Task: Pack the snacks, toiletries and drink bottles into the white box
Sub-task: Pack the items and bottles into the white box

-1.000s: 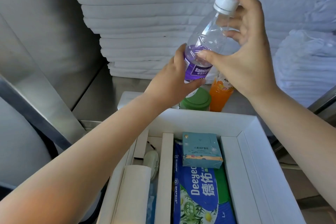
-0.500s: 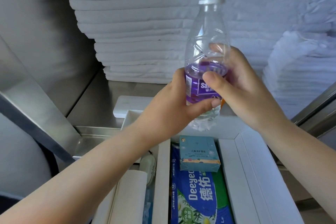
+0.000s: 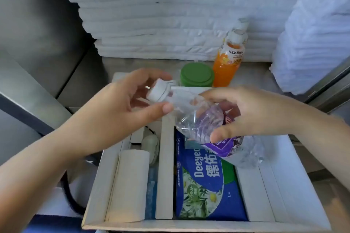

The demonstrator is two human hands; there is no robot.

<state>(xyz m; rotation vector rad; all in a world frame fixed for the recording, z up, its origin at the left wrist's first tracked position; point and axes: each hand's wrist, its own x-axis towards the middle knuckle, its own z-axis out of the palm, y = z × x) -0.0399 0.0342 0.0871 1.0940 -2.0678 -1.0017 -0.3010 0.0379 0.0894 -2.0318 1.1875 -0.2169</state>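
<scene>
Water bottle [image 3: 200, 119], clear with a purple label, is held tilted over the white box [image 3: 280, 191] at centre frame. Its white cap [image 3: 158, 91] is pointed toward the upper left and its base toward the lower right, above the middle and right compartments. The body is gripped by the right hand [image 3: 261, 113], thumb on the label, fingers curled over the top. The cap end is enclosed by the left hand [image 3: 117, 113], thumb pressed at the shoulder, fingers arched over the cap.

Blue wipes pack [image 3: 204, 181] is seen lying in the middle compartment, a white roll [image 3: 130, 181] in the left one. Orange drink bottle [image 3: 227, 66] and green-lidded container [image 3: 197, 74] are stood upright beyond the box, upper centre, before stacked white linen [image 3: 161, 15].
</scene>
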